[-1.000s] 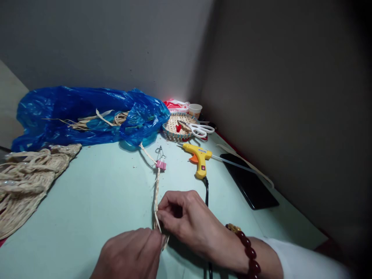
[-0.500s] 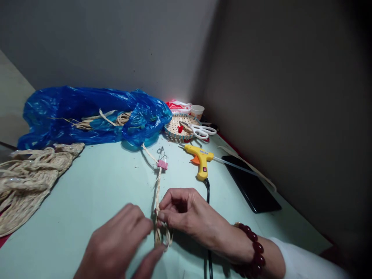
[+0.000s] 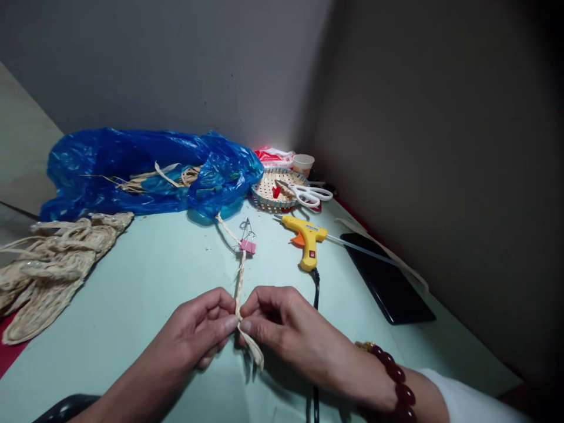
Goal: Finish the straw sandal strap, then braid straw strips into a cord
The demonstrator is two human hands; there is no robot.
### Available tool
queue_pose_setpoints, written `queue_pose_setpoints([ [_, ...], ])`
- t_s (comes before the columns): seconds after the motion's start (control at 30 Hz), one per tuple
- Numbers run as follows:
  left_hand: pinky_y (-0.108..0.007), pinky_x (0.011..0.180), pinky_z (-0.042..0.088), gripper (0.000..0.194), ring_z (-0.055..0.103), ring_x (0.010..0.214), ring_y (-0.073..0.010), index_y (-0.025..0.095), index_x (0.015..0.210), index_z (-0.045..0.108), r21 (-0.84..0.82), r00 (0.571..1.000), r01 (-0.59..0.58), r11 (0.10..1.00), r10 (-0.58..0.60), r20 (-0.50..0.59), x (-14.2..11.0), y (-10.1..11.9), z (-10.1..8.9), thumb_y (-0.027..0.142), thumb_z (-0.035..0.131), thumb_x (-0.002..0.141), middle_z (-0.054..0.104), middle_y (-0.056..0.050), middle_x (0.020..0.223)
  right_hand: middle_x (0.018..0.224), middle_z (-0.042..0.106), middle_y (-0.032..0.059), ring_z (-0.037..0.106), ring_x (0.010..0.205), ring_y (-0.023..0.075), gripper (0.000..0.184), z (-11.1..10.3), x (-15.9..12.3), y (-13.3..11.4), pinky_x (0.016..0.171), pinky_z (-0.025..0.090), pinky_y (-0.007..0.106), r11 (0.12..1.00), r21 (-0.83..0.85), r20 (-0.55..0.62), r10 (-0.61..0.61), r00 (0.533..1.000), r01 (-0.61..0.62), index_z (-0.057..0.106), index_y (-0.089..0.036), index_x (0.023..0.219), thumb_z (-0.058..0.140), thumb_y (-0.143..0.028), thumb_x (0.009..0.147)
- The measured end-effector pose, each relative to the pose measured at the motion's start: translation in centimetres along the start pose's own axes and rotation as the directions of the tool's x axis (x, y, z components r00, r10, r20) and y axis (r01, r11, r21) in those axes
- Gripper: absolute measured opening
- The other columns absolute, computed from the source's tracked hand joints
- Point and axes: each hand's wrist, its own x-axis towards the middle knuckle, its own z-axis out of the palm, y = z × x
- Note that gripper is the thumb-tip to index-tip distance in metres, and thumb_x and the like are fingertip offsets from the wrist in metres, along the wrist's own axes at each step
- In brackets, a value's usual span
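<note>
A thin pale braid of straw-like fibre (image 3: 240, 282) runs toward me from a pink binder clip (image 3: 248, 246) on the table. At its near end, the thumb and fingers of my left hand (image 3: 200, 329) pinch it from the left. My right hand (image 3: 282, 323), with a dark red bead bracelet (image 3: 399, 376) at the wrist, pinches the same spot from the right, the fingertips of both nearly meeting. Loose strands (image 3: 253, 349) hang below the pinch toward the table edge. Past the clip, the braid's far part reaches the blue plastic bag.
A yellow glue gun (image 3: 311, 235) with a black cord lies right of the braid, beside a black tablet-like slab (image 3: 388, 282). Behind are a woven basket (image 3: 267, 200), white-handled scissors (image 3: 308, 195), a cup (image 3: 304, 163) and a blue bag (image 3: 110, 147). Woven straw pieces (image 3: 66, 258) lie left.
My left hand, blurred and lower before, has come up to the braid and pinches it beside my right fingers. The loose strands now hang lower right. My right hand keeps its hold.
</note>
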Motion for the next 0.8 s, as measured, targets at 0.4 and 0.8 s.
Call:
queue_pose_setpoints([
  [0.4, -0.027, 0.061, 0.032, 0.027, 0.040, 0.065, -0.0155, 0.020, 0.069, 0.050, 0.316, 1.000, 0.010, 0.949, -0.003, -0.023, 0.0, 0.5, 0.2, 0.044, 0.050, 0.081, 0.043, 0.004, 0.065, 0.060, 0.055, -0.0033, 0.044, 0.059, 0.0105, 0.017, -0.4, -0.9, -1.4, 0.054, 0.024, 0.025, 0.782, -0.621, -0.041, -0.100, 0.994, 0.053, 0.056, -0.018, 0.070, 0.051, -0.021, 0.085],
  [0.8, -0.029, 0.063, 0.045, 0.035, 0.053, 0.068, -0.0201, 0.022, 0.067, 0.062, 0.239, 0.995, -0.056, 0.969, 0.073, -0.064, 0.7, -1.7, -0.5, 0.053, 0.056, 0.082, 0.057, 0.001, 0.066, 0.057, 0.051, -0.0044, 0.043, 0.050, 0.0076, 0.014, -1.4, -0.7, -2.1, 0.047, 0.030, 0.017, 0.857, -0.507, 0.040, -0.078, 0.996, 0.087, 0.055, -0.019, 0.072, 0.048, -0.023, 0.084],
])
